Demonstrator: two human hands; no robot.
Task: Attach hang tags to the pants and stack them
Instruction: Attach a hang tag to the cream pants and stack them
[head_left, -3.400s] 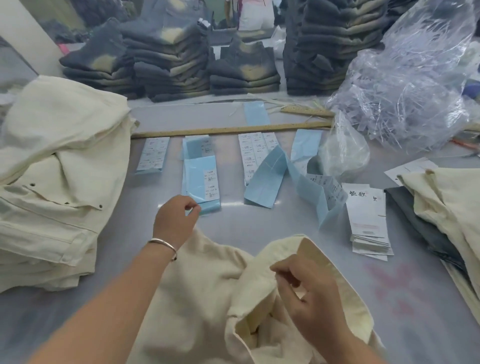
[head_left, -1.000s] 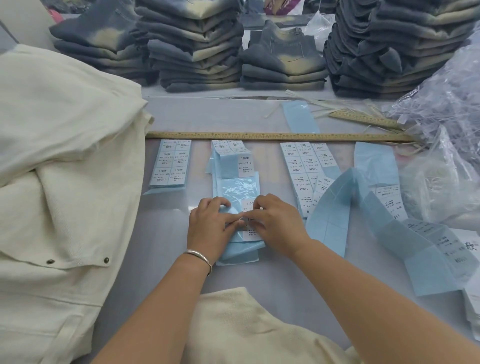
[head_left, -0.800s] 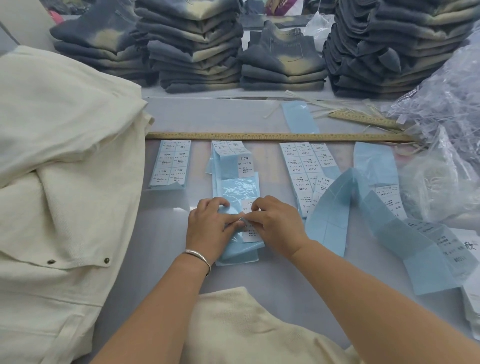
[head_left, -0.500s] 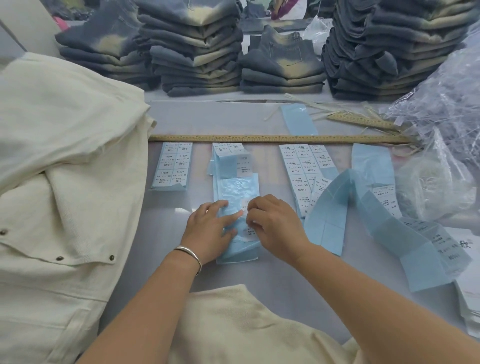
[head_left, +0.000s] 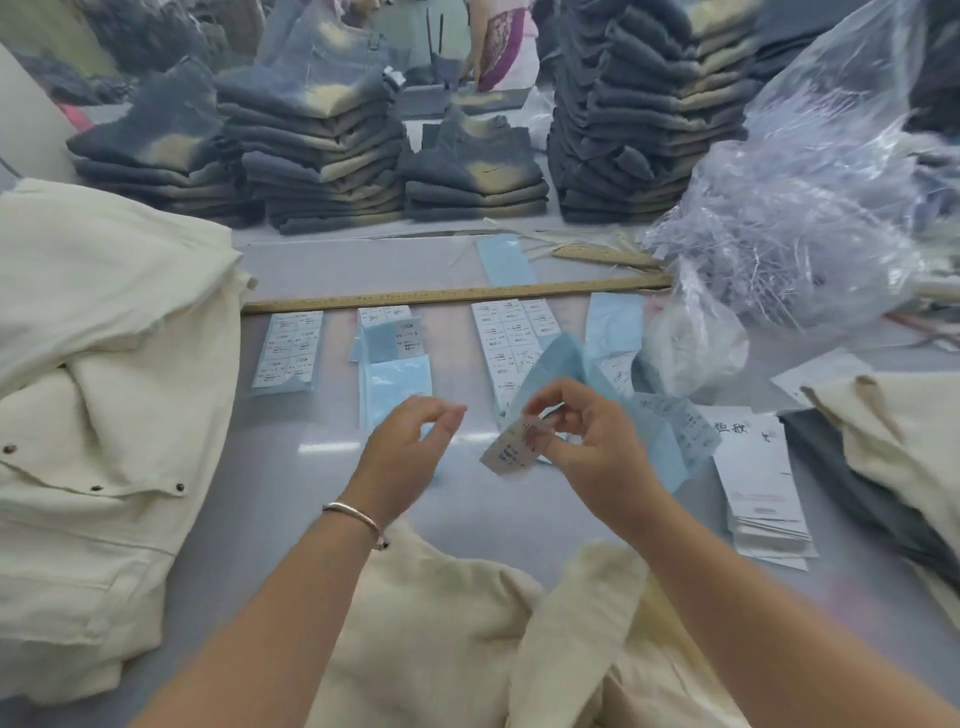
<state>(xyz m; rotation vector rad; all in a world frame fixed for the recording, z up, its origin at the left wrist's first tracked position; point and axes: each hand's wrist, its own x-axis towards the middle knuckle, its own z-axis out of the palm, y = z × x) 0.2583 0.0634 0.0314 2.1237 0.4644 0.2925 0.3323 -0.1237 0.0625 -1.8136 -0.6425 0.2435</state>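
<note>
Right hand (head_left: 587, 447) pinches a peeled label (head_left: 511, 447) above the bench's middle, sticky side likely kept clear, left hand (head_left: 405, 457) beside it with fingers loosely apart, empty, cream pants (head_left: 452, 639) waiting at the near edge for tagging.

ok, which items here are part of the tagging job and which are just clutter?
In the job:
- printed sticker, pinched in right hand
- left hand, holding nothing
- cream pants in front
- hang tag stack
- sticker sheets
- finished cream stack

Lying about:
- wooden ruler
- plastic bag pile
- grey jean stacks
</note>
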